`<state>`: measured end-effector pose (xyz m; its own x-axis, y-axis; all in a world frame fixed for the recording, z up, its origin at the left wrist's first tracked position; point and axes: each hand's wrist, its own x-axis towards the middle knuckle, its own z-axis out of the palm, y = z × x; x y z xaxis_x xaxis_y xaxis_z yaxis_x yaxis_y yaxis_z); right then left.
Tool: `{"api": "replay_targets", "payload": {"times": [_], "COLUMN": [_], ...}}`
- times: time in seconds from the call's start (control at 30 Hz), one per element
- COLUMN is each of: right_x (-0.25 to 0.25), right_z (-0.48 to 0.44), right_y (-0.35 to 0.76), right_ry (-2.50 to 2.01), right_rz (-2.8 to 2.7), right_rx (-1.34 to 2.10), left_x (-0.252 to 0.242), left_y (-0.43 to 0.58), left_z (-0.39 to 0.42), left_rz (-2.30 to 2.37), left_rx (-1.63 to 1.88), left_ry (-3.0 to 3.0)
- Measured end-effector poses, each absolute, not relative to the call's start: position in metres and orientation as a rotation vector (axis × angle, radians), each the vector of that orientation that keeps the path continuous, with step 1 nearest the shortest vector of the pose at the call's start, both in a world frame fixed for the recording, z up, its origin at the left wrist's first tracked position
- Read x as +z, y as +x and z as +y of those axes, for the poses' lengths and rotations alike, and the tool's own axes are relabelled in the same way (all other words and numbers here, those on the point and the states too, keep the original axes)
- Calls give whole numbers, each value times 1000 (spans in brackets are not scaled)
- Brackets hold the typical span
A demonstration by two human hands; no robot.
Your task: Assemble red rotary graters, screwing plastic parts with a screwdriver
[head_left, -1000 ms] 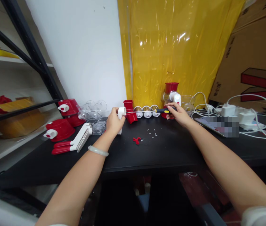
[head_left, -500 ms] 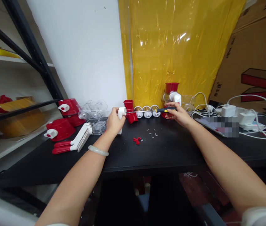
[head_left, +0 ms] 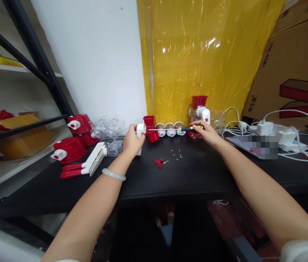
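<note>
My left hand [head_left: 132, 141] grips a white plastic part with a round socket end [head_left: 141, 129], held above the black table. Its lower portion is mostly behind my fingers. My right hand [head_left: 207, 134] has its fingers on the black and yellow handle of a screwdriver [head_left: 188, 128]. The long shaft lies level and points left, its tip at the opening of the white part; whether it touches a screw inside is hidden. Below the shaft, small red plastic pieces [head_left: 158, 162] and several small screws [head_left: 177, 155] lie on the table.
Red bases with white knobs [head_left: 66, 150], white arms with red grips [head_left: 94, 160] and clear cups [head_left: 114, 147] stand left. Behind are a red hopper [head_left: 148, 125], several grater drums [head_left: 171, 131] and an assembled red-and-white unit [head_left: 199, 102]. A tablet [head_left: 248, 145], chargers [head_left: 264, 128] and cables are right.
My right fingers have shifted slightly on the screwdriver handle, and the handle appears turned, with its yellow stripe now facing up. The left hand and white part have barely moved.
</note>
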<state>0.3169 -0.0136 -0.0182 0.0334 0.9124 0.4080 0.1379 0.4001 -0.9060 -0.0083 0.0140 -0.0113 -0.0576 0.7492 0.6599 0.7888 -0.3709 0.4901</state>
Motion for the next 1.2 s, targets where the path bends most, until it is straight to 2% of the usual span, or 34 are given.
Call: {"api": "replay_targets", "payload": {"times": [0.2, 0.63, 1.0, 1.2], "right_x": [-18, -15, -18, -19], "right_z": [-14, -18, -12, -12], "right_y": [319, 313, 319, 320], "right_ry": [-905, -1035, -952, -932], "right_rz": [-1388, -1408, -1415, -1445], "right_rx": [861, 744, 864, 816], "left_x": [-12, -12, -14, -13], "left_y": [-9, -10, -11, -10], "left_z": [15, 15, 18, 16], "left_rz": [-1725, -1725, -1690, -1708], "left_rx": [-1434, -1423, -1458, -1443], "left_ry": [-2132, -2128, -2129, -2128]}}
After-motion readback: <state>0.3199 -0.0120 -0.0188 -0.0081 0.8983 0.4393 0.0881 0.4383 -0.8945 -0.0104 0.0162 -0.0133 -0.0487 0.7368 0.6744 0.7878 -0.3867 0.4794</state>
